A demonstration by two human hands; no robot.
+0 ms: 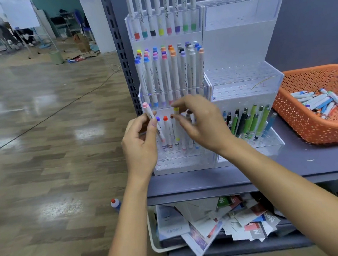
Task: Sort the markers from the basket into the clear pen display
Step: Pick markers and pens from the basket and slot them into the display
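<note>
The clear pen display (183, 164) stands on a grey shelf, with white markers in its upper, middle and lower tiers. My left hand (140, 142) pinches a white marker with a pink cap (148, 111), tilted, just left of the lower tier. My right hand (200, 123) pinches a white marker with a yellow band (176, 123) that stands upright in the lower tier. The orange basket (295, 123) sits at the right with several loose markers (320, 102) in it.
A second clear display (244, 76) stands between the first one and the basket, with green, black and blue pens (249, 122) in its lower tier. Below the shelf lies a bin of notebooks (211, 225). A bottle (116, 204) stands on the wooden floor at left.
</note>
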